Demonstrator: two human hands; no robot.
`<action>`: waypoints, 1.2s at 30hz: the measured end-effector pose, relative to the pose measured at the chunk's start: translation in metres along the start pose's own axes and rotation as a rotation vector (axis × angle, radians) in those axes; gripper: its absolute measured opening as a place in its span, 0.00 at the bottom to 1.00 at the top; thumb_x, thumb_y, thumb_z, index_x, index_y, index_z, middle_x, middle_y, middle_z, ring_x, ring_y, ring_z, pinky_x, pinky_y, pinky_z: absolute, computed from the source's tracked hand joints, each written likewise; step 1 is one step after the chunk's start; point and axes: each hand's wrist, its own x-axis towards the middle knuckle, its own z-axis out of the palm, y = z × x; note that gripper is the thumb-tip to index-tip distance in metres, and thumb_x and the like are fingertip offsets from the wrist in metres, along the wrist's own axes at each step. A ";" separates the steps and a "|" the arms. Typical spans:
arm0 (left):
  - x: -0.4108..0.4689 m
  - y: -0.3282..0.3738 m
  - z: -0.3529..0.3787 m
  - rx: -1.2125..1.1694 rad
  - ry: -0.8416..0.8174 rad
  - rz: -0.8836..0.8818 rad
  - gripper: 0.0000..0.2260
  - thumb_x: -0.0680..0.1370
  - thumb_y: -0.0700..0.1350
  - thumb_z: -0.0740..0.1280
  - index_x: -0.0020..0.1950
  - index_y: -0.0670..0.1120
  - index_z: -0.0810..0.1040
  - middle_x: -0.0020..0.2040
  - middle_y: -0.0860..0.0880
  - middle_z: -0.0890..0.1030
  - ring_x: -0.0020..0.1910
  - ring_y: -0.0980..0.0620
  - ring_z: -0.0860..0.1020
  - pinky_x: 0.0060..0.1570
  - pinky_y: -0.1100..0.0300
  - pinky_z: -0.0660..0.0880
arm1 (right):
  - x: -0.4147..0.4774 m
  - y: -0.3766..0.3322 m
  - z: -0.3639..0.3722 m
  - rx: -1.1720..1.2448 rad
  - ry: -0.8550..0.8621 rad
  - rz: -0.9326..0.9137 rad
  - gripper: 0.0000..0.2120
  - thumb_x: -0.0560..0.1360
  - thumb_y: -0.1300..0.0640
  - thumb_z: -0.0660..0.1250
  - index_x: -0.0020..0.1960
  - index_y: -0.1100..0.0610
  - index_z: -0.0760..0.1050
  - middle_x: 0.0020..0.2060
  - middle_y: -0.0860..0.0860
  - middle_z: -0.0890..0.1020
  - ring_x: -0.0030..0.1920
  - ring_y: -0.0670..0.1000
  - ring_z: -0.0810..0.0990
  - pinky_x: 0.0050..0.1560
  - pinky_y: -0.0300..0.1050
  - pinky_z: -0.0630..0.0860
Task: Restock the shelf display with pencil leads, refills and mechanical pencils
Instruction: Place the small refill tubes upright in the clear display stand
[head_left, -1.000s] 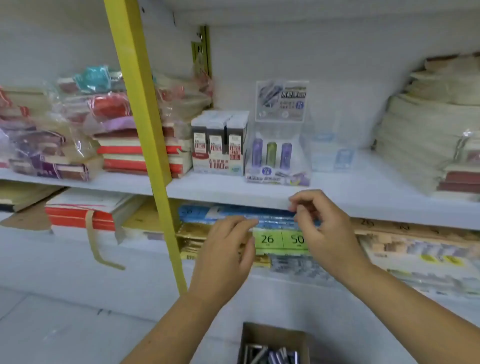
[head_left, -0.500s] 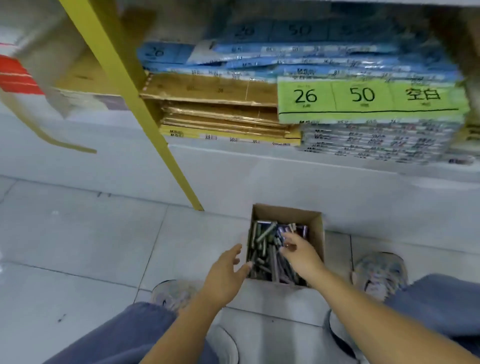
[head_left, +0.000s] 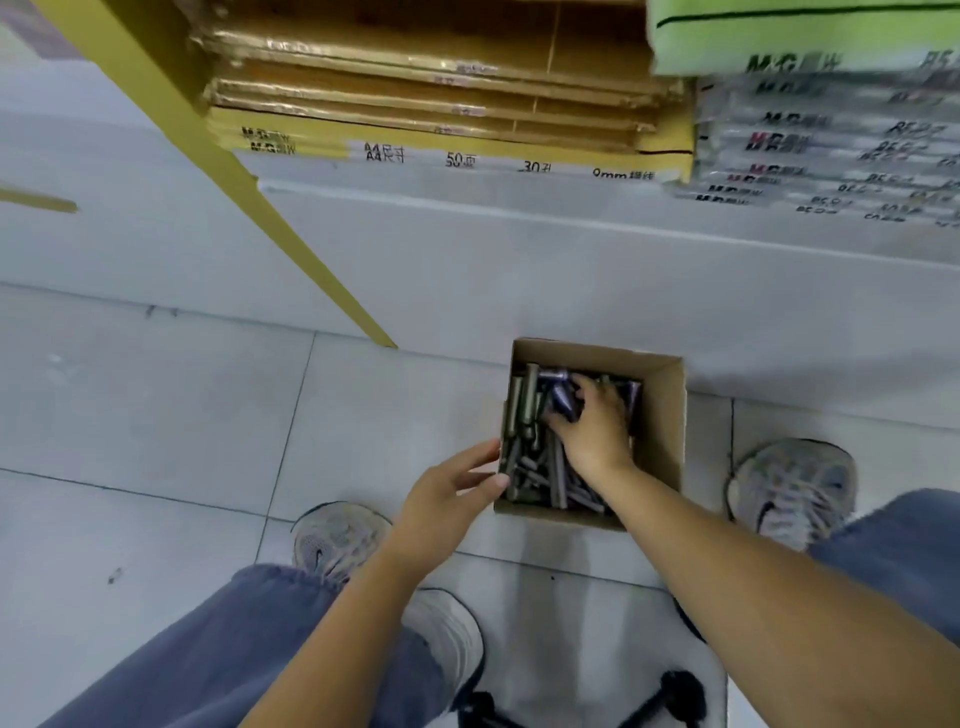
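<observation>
A small open cardboard box (head_left: 662, 447) stands on the tiled floor below the shelf, filled with several grey and purple lead tubes (head_left: 529, 400). My right hand (head_left: 592, 426) is inside the box, its fingers curled round a purple tube (head_left: 563, 397). My left hand (head_left: 449, 491) hovers at the box's left wall, fingers relaxed and spread, holding nothing. The shelf display itself is out of view.
A slanted yellow shelf post (head_left: 270, 208) meets the floor left of the box. Stacked brown and yellow paper packs (head_left: 441, 98) and grey wrapped packs (head_left: 831, 156) lie on the low shelf above. My shoes (head_left: 337, 540) flank the box.
The view dropped from the shelf display to the floor box. Both hands came down; the right hand went deeper into the box and closed on a purple tube, the left moved up to the box's side.
</observation>
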 end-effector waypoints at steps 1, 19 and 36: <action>0.000 -0.001 0.000 -0.008 -0.005 -0.004 0.19 0.81 0.45 0.67 0.72 0.54 0.74 0.66 0.57 0.80 0.61 0.55 0.79 0.64 0.54 0.74 | -0.002 0.002 0.000 0.038 0.024 0.014 0.26 0.73 0.56 0.73 0.68 0.57 0.71 0.64 0.56 0.73 0.64 0.56 0.71 0.67 0.49 0.67; -0.004 -0.004 0.003 -0.045 0.006 0.005 0.18 0.82 0.46 0.65 0.71 0.59 0.74 0.64 0.60 0.81 0.60 0.60 0.80 0.62 0.55 0.76 | 0.007 -0.012 0.018 0.102 -0.003 0.072 0.22 0.73 0.45 0.72 0.60 0.54 0.72 0.47 0.46 0.74 0.44 0.48 0.73 0.34 0.37 0.64; 0.000 -0.011 0.004 -0.035 0.024 0.003 0.18 0.82 0.47 0.66 0.67 0.66 0.75 0.61 0.61 0.82 0.60 0.60 0.80 0.65 0.50 0.75 | 0.002 0.000 0.019 0.332 -0.233 0.107 0.25 0.70 0.62 0.74 0.60 0.47 0.67 0.49 0.45 0.77 0.46 0.42 0.75 0.39 0.34 0.69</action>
